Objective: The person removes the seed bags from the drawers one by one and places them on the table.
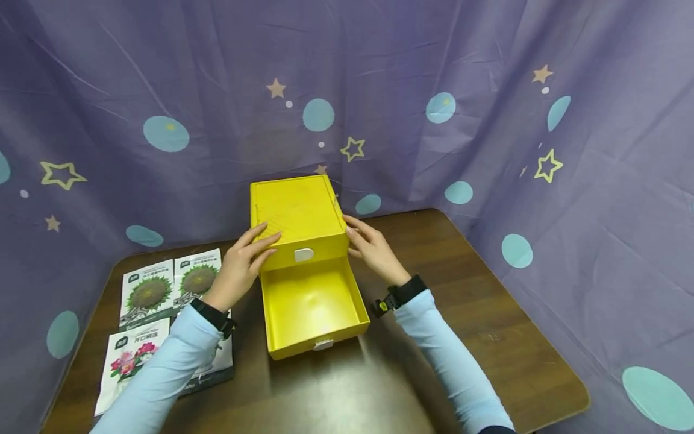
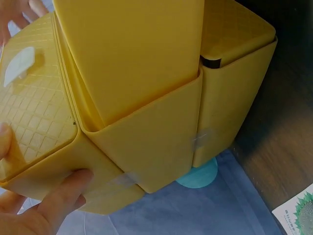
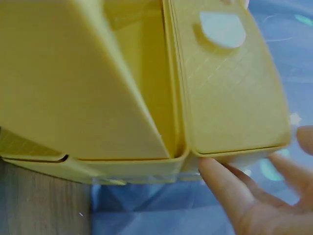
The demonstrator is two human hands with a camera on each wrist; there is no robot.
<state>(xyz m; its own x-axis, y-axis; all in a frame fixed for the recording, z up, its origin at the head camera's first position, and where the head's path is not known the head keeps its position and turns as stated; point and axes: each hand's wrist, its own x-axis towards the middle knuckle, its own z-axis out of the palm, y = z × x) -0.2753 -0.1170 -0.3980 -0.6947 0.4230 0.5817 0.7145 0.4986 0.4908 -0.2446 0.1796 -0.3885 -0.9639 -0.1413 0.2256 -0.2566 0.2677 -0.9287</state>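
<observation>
With the left hand [image 1: 241, 268] and right hand [image 1: 371, 247] resting flat-fingered against the yellow box [image 1: 298, 220], its pulled-out drawer [image 1: 311, 307] could have slid free if tilted.

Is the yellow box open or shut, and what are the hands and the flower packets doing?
Yellow plastic drawer box: upright on the brown wooden table.
Lower yellow drawer: pulled out, nothing inside.
Upper yellow drawer with a white handle: pushed in.
Left hand: fingers straight, resting on the box's left side.
Right hand: fingers straight, touching the box's right side.
Flower seed packets: lying flat, picture side up, left of the box.
</observation>
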